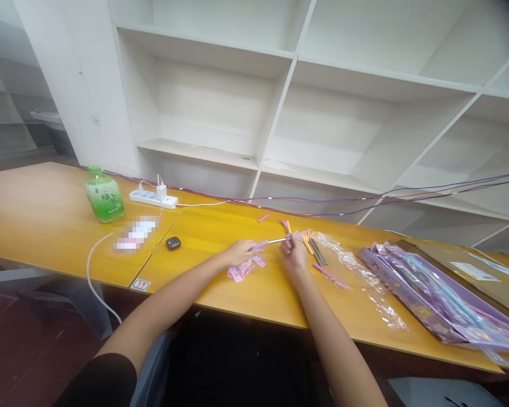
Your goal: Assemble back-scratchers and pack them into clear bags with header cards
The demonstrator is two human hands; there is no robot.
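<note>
Between my hands stretches a purple stick (261, 245) with a thin metal rod and a splayed, hand-like end, resembling a telescopic back scratcher. My left hand (240, 252) is closed around its purple handle. At the other end, my right hand (294, 255) pinches the rod just below the splayed head. Small pink printed cards (237, 273) lie on the table beneath my left hand. Beyond my right hand rest similar sticks with orange handles (306, 244) and dark rods. A pink stick (328, 275) lies to the right of that hand.
Crumpled clear wrappers (348, 260) spread to the right, beside a purple box (424, 316) of wrapped items and cardboard (453, 265). Toward the left are a black earbud case (173, 243), green bottle (104, 195) and power strip (146, 198). White shelves (220, 107) stand behind.
</note>
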